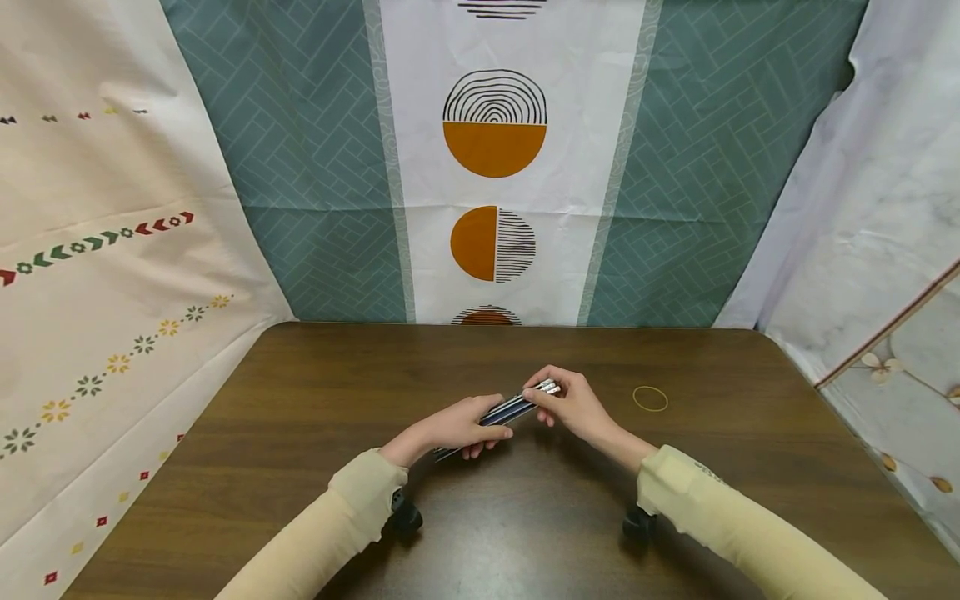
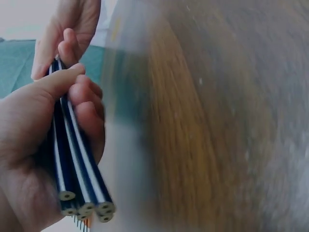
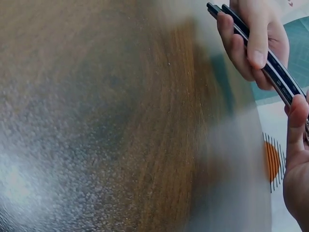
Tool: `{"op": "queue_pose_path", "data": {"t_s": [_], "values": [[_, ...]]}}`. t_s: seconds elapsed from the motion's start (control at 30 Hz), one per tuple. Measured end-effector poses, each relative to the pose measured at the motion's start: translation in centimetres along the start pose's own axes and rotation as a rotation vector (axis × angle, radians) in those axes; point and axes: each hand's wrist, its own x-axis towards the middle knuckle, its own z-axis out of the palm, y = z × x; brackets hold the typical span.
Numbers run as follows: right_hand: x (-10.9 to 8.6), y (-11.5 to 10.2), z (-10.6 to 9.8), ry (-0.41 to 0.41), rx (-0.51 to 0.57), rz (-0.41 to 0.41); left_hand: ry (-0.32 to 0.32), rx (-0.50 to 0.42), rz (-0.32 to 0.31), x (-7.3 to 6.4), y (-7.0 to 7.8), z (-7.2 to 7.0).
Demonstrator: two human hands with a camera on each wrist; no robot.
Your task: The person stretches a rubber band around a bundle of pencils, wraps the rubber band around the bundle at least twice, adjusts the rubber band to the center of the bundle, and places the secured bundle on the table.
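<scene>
Several dark blue pencils with silver stripes [image 1: 513, 408] are bunched together and held over the middle of the table. My left hand [image 1: 461, 421] grips the bundle around its middle, with the thumb laid along the top. In the left wrist view, the flat ends of the pencils [image 2: 79, 164] stick out below the palm, showing their lead cores. My right hand [image 1: 579, 410] pinches the other end, where white and silver tips show between thumb and fingers. The right wrist view shows the bundle [image 3: 280, 79] slanting from the left hand [image 3: 260, 29] down to the right fingers [image 3: 297, 118].
A thin yellow rubber band [image 1: 650, 398] lies on the brown wooden table [image 1: 315, 392], to the right of my right hand. Patterned cloth hangs behind the table [image 1: 495, 167] and along both sides. Dark wrist devices [image 1: 407, 515] sit under both cuffs.
</scene>
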Motion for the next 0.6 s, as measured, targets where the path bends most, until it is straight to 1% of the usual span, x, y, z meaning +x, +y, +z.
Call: {"op": "queue_pose_path", "data": {"t_s": [0.1, 0.2, 0.33, 0.4, 0.5, 0.6], "values": [[0.0, 0.0, 0.0, 0.009, -0.003, -0.007, 0.021, -0.033, 0.004, 0.3, 0.0, 0.3], [0.0, -0.1, 0.1, 0.028, -0.007, -0.024, 0.056, -0.068, -0.013, 0.4, 0.0, 0.6], [-0.3, -0.4, 0.4, 0.08, -0.019, -0.027, 0.096, -0.103, -0.023, 0.6, 0.2, 1.0], [-0.5, -0.6, 0.5, 0.12, -0.033, -0.021, 0.116, -0.098, -0.018, 0.7, 0.3, 1.1], [-1.1, -1.0, 0.8, 0.187, -0.066, -0.018, 0.141, -0.066, -0.014, 0.7, 0.5, 1.2], [-1.6, -1.1, 1.0, 0.231, -0.105, -0.046, 0.151, -0.05, -0.016, 0.7, 0.6, 1.2]]}}
